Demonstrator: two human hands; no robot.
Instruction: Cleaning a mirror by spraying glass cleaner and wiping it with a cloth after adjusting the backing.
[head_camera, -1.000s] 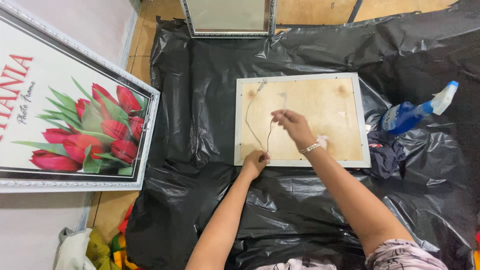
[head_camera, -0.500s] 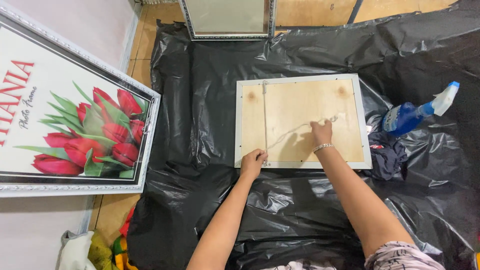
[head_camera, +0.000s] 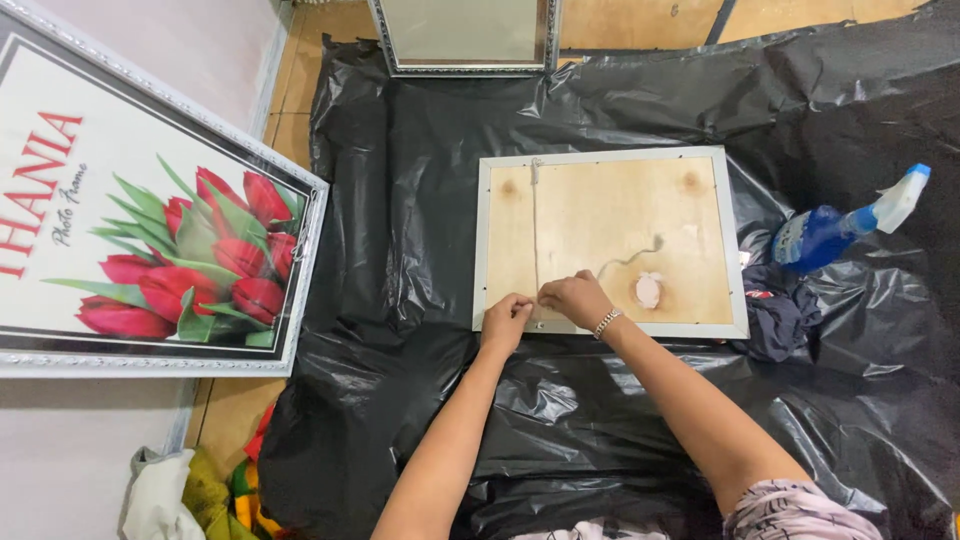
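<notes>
Where hands meet, black plastic sheet (head_camera: 420, 200) on floor.

Frame back (head_camera: 610, 240) on plastic sheet (head_camera: 400, 200); spray bottle (head_camera: 830, 230) right, poster (head_camera: 140, 220) left

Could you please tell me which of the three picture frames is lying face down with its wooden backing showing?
The silver-edged frame on the black plastic sheet, at both hands. The tulip frame lies face up; the frame at the top edge shows a plain front.

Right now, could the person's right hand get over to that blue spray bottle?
Probably yes: the right hand rests on the frame back, and only bare plastic sheet and a dark cloth lie toward the spray bottle.
</notes>
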